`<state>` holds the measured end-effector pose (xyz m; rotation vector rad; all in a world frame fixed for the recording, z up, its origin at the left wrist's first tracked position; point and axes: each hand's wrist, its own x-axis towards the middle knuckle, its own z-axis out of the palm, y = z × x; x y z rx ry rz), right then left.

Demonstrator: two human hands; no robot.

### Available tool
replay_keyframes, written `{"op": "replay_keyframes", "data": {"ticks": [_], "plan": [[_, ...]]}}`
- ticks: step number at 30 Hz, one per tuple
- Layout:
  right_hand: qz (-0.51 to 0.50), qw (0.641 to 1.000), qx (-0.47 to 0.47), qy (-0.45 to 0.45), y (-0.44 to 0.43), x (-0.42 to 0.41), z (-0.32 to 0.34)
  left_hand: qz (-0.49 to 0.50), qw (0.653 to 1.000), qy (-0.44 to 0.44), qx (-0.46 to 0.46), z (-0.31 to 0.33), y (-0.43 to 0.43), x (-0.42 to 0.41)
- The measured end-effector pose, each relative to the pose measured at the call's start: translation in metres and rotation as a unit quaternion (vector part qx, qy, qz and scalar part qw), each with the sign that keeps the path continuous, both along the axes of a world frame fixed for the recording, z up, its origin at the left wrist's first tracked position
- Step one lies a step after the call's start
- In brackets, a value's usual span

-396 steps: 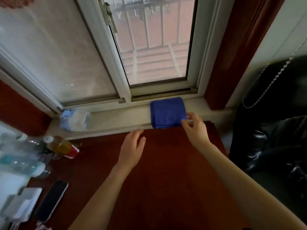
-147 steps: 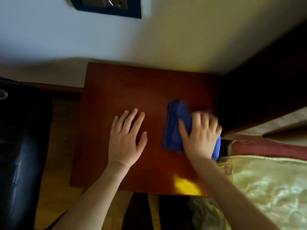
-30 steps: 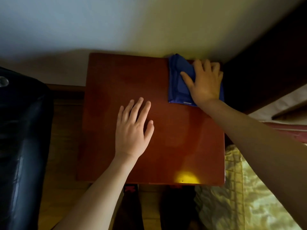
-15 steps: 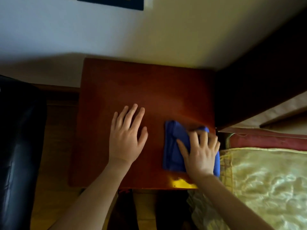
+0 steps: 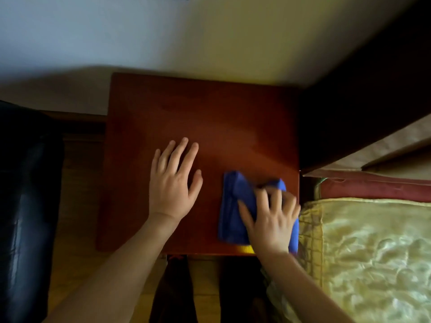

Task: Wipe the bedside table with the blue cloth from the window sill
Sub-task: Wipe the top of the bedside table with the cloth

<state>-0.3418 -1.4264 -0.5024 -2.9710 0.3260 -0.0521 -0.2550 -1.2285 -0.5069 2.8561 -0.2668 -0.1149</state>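
The bedside table is a square of red-brown polished wood seen from above. The folded blue cloth lies on its near right corner. My right hand presses flat on the cloth with fingers spread and covers its right half; the hand is blurred. My left hand rests palm down on the bare wood in the middle of the table, fingers apart, a little left of the cloth and not touching it.
A white wall runs behind the table. A dark headboard and a bed with a gold cover adjoin the right side. A black leather chair stands at the left. Wooden floor shows between the chair and the table.
Over the last second my right hand slid the cloth from the far right corner to the near right corner. It has hardly shifted in the last half second. My left hand stayed put.
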Motion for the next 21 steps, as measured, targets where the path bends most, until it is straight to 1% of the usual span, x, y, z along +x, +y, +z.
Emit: {"op": "replay_keyframes", "data": {"ticks": [1,3,6,7,9,11,12,14,17,19,21], "plan": [[0.017,1.0,0.002,-0.002,0.003,-0.015,0.001,-0.001,1.0,-0.001,0.0,-0.001,0.0,-0.001],[0.027,1.0,0.001,-0.007,0.004,-0.004,0.001,-0.001,1.0,-0.005,-0.003,-0.001,0.001,-0.001],[-0.02,0.999,-0.035,-0.022,0.007,0.082,-0.006,0.003,1.0,-0.004,-0.002,-0.002,0.001,0.0],[-0.044,0.998,-0.031,-0.036,0.007,0.12,-0.006,0.004,1.0,-0.005,-0.001,-0.002,0.001,0.0],[-0.078,0.997,-0.004,-0.018,0.005,0.187,-0.001,0.0,1.0,-0.014,0.001,-0.003,0.0,0.0],[-0.069,0.998,0.009,0.007,0.003,0.217,-0.004,0.002,1.0,-0.018,0.005,-0.003,0.001,0.001],[-0.059,0.998,0.009,0.013,0.001,0.213,-0.004,0.002,1.0,-0.016,0.007,-0.003,0.001,0.001],[-0.052,0.999,-0.013,-0.006,-0.001,0.168,-0.001,0.001,1.0,-0.006,0.005,0.0,0.0,0.001],[-0.058,0.998,0.001,0.007,0.008,0.051,0.001,-0.001,1.0,-0.001,-0.003,0.002,0.0,0.0],[-0.045,0.999,0.008,0.008,0.014,-0.014,0.003,0.0,1.0,-0.003,-0.001,0.0,0.001,0.0],[-0.016,1.0,0.003,-0.001,0.015,-0.034,0.002,0.0,1.0,-0.003,0.001,-0.001,0.002,0.0]]}}
